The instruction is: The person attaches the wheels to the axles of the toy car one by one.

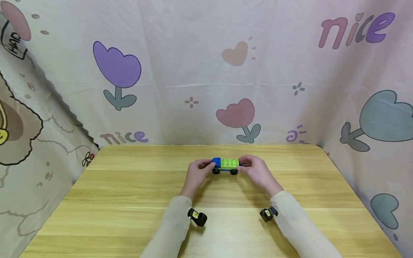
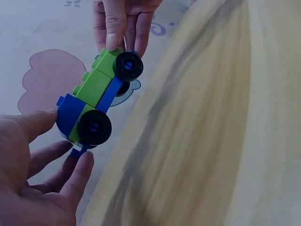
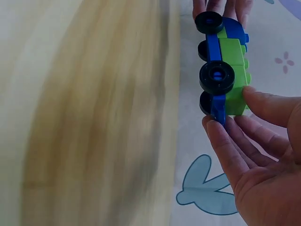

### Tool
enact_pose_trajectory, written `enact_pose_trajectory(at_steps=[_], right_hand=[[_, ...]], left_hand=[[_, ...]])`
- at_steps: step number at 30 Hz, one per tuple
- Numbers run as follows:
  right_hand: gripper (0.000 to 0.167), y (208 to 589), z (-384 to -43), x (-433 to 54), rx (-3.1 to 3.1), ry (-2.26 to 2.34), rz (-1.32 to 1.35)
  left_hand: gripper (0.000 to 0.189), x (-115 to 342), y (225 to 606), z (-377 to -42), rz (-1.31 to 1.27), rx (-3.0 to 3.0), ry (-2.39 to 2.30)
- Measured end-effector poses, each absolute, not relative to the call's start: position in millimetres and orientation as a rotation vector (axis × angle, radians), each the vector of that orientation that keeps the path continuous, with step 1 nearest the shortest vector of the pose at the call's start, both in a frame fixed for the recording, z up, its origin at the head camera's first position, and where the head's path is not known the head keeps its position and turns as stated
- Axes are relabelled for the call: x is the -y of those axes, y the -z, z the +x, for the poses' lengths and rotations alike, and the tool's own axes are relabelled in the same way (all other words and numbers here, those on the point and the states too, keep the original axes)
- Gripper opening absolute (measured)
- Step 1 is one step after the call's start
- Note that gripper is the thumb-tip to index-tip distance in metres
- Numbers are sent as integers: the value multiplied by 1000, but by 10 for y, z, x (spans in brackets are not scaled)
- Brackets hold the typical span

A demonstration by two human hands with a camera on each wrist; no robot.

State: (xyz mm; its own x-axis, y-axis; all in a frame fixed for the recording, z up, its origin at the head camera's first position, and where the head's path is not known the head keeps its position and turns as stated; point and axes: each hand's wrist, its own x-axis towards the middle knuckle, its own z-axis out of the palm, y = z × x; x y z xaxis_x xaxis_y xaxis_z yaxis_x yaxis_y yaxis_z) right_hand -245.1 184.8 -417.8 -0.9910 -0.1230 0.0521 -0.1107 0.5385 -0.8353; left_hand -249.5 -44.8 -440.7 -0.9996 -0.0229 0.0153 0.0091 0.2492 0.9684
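Note:
A toy car built of bricks point(image 1: 229, 164) is held between both hands over the far middle of the table. It has a blue base, black wheels, lime-green studded bricks and a curved blue brick point(image 2: 69, 113) at one end. My left hand point(image 1: 196, 175) grips that blue end, thumb on the blue brick and fingers by the low blue tab. At the opposite end, my right hand point(image 1: 258, 172) pinches the car, its thumb against the lime-green brick point(image 3: 237, 89) and its fingers near the blue hitch point(image 3: 218, 110). Several wheels show in both wrist views.
The wooden table point(image 1: 129, 186) reaches back to a patterned cloth point(image 1: 180, 64) hanging behind and at both sides. A small black camera is worn at the left wrist point(image 1: 197, 217), another at the right wrist point(image 1: 269, 214).

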Motion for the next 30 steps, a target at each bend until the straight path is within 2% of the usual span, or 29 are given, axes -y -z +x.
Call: enact_pose_trajectory(at_steps=[12,24,30], right_hand=[[28,4260,-2727,-1768,-2697,1457,-266],[29,4343,-2751,-1785,-2688,1421,-239],[37,4344,-2718,-1879,-2694,1384,-263]], left_hand=[[29,502,4470,-2741,-6,2565,1848],[27,490,4546,-2776,-28,2608,1834],[40,558,4518,-2772,-11,2604,1825]])
